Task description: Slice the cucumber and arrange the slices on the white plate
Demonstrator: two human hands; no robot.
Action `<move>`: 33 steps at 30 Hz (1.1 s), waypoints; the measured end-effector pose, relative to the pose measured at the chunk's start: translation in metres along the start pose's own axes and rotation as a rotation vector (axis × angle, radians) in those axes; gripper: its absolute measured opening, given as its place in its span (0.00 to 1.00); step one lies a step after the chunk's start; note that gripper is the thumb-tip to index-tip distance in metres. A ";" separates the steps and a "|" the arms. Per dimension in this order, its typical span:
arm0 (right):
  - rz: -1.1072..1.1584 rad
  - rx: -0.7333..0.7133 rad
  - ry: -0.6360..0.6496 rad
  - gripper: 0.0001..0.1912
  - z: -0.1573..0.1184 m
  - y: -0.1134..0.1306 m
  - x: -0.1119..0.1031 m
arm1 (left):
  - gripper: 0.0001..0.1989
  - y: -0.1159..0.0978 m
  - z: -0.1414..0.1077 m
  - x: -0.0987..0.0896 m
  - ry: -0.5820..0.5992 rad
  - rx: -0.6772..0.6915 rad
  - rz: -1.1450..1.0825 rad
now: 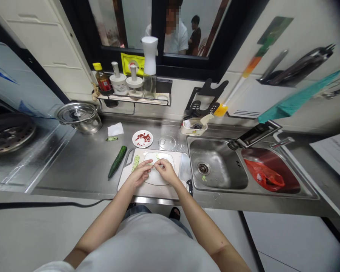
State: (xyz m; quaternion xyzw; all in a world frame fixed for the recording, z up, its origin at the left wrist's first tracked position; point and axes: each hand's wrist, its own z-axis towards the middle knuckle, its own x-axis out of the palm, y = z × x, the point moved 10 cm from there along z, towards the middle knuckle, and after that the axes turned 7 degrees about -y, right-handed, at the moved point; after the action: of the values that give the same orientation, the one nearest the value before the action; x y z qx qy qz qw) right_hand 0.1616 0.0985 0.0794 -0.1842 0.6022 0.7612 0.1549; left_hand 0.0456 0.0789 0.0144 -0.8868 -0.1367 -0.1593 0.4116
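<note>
Steel table [73, 160] beneath. Left hand [141, 173] half-curled, right hand [165, 170] pinched; can't tell if gripping. White plate [155, 178] below both.

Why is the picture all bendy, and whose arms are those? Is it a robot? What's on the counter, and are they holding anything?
There's no robot here, just a person using bare hands. The one camera is worn on their head and looks forward and down, so you see about what they see.

The left hand and right hand meet over a white plate. Their fingertips are close together, but anything pinched there is too small to make out.

The plate sits on a cutting board. Left of the plate are pale green slices, and on the right lies a knife. A long green cucumber rests left of the board. Behind it, a small plate holds red pieces.
</note>
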 end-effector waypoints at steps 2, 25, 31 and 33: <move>0.002 0.027 0.007 0.10 0.001 -0.006 0.001 | 0.27 -0.010 -0.001 0.001 -0.021 0.084 0.124; -0.221 0.218 0.057 0.09 0.017 -0.063 -0.004 | 0.09 -0.032 0.037 -0.002 -0.319 0.563 0.771; -0.459 0.208 0.113 0.08 0.030 -0.070 -0.001 | 0.08 -0.037 0.052 0.002 -0.367 0.542 0.972; -0.533 0.213 0.136 0.09 0.034 -0.072 0.001 | 0.08 -0.040 0.057 0.004 -0.385 0.537 1.034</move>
State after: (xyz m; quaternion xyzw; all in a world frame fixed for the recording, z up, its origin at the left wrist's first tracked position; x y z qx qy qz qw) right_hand 0.1902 0.1476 0.0243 -0.3691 0.6183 0.6121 0.3269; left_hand 0.0438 0.1477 0.0085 -0.7164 0.2042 0.2641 0.6127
